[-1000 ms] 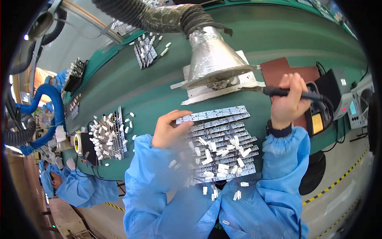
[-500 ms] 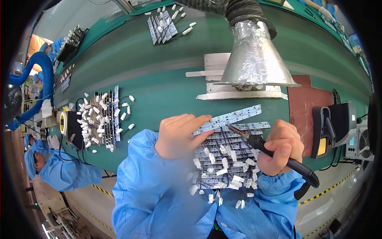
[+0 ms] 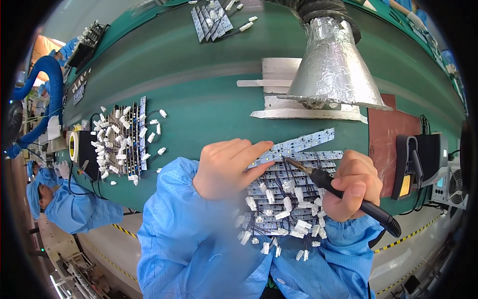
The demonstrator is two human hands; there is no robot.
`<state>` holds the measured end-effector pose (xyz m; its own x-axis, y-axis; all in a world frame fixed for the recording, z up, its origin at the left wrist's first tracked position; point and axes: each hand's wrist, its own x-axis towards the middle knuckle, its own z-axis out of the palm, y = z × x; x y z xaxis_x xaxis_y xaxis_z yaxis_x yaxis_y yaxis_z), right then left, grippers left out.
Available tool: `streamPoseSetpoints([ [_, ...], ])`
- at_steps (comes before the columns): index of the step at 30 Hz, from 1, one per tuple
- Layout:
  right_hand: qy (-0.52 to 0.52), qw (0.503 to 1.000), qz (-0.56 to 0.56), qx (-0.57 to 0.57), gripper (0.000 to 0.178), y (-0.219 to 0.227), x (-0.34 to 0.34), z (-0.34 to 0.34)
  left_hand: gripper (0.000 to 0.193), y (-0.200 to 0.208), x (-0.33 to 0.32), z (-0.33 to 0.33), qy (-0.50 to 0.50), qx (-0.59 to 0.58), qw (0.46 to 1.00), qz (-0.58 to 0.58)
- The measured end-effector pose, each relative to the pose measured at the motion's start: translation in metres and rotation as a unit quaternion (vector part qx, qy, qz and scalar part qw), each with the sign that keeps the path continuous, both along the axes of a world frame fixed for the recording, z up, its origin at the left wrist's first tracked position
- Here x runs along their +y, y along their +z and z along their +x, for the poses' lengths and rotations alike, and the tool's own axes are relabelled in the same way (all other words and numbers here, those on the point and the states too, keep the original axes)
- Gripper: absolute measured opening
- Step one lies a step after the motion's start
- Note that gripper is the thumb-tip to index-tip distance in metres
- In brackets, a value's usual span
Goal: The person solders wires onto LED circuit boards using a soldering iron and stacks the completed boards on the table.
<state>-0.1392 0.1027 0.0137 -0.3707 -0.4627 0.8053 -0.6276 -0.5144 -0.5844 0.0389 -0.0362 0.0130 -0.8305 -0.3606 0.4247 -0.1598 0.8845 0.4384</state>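
Left hand (image 3: 224, 167): 1. Right hand (image 3: 354, 187): 1. Iron (image 3: 322, 180): 1. Held board (image 3: 311, 141): 1. Board piles: at least 4 (near pile (image 3: 326, 155), left pile (image 3: 143, 119), top pile (image 3: 197, 24), far-left pile (image 3: 78, 93)); boards overlap, per-pile count unclear. White connectors (image 3: 298, 194): dozens, too jumbled for exact. Hood (image 3: 336, 70): 1. Brown mat (image 3: 391, 142): 1. Iron stand (image 3: 429, 153): 1. Sponge (image 3: 406, 185): 1. Blue hose (image 3: 56, 94): 1. Grey box (image 3: 455, 184): 1.

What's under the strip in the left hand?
Just below the held strip, rows of similar strips with white connectors show; whatever it and the left hand cover is hidden.
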Motion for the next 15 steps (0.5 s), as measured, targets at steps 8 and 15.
streamPoseSetpoints([
  [8, -0.004, 1.0, 0.007, -0.011, 0.029, 0.0001, -0.001, 0.001, 0.039, -0.0026, -0.0015, -0.0022, -0.025, 0.031, 0.999, 0.008],
  [15, -0.007, 1.0, 0.022, -0.021, 0.03, 0.0021, -0.0009, 0.0014, 0.038, -0.0017, -0.0019, -0.0028, -0.025, 0.027, 0.999, 0.006],
])
